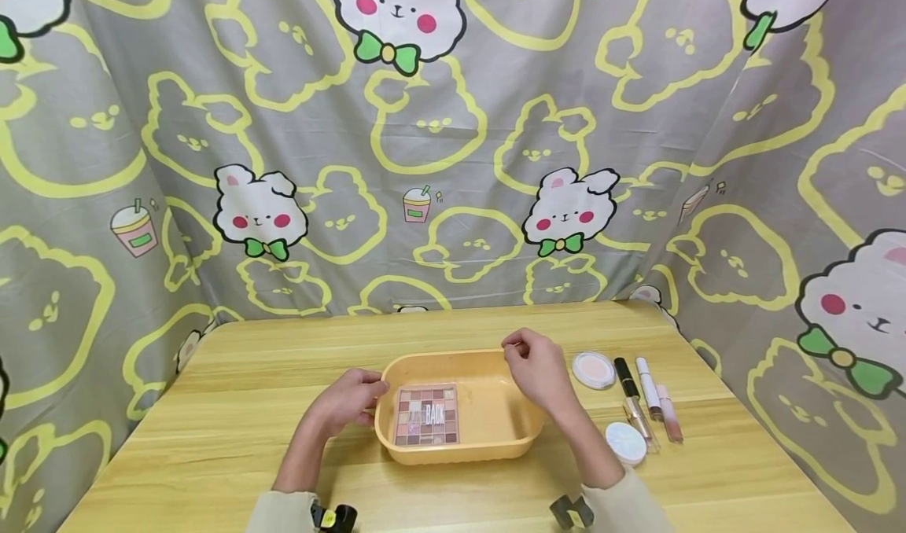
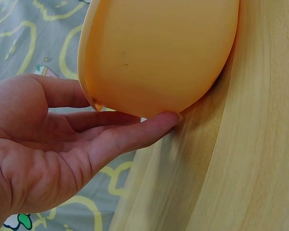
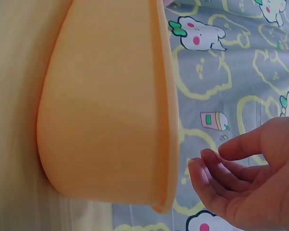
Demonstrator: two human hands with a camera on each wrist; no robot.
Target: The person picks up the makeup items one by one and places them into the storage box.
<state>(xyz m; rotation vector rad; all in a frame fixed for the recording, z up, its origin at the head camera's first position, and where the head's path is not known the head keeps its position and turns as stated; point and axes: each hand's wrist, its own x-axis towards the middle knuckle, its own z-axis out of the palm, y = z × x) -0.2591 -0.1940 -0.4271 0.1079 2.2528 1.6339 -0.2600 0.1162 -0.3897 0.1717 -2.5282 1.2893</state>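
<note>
A yellow-orange plastic basin [image 1: 499, 409] stands on the table in front of me. Inside its left half lies an eyeshadow palette [image 1: 427, 417] with a grid of coloured squares and white lettering. My left hand [image 1: 347, 401] grips the basin's left end, thumb and fingers on either side of the rim; the left wrist view has them against the orange wall [image 2: 149, 57]. Over the back right rim is my right hand [image 1: 539, 374], fingers loosely curled and holding nothing. In the right wrist view, its fingertips [image 3: 197, 168] are apart from the rim.
Right of the basin lie a round compact [image 1: 593, 369], a round white case [image 1: 626, 443], a black tube [image 1: 626, 377], a white tube [image 1: 647, 387], a pink tube [image 1: 668, 415] and a gold-and-clear tube [image 1: 637, 419]. A patterned curtain [image 1: 453, 163] surrounds the wooden table [image 1: 283, 352].
</note>
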